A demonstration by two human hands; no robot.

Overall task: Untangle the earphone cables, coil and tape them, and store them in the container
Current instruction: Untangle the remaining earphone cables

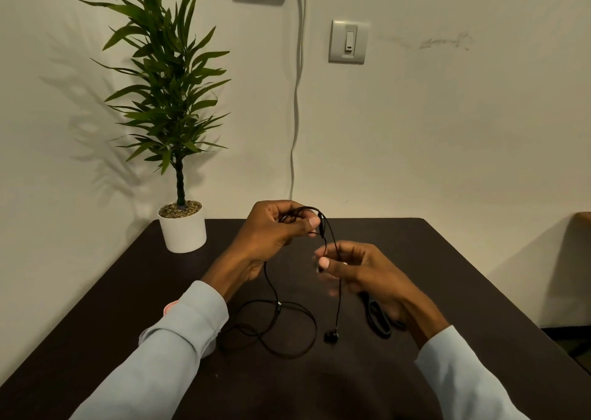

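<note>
Left hand (275, 227) is raised above the dark counter (447, 275), fingers curled round a bunch of the black earphone cable (278, 311). Right hand (358, 269), lower and just beside it, pinches a strand hanging from that bunch. The rest loops on the counter below both hands, with an earbud (331, 335) dangling at its surface.

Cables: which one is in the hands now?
The thin earphone cable, held by both hands, earbud dangling. The thicker cable lies on the table.
</note>
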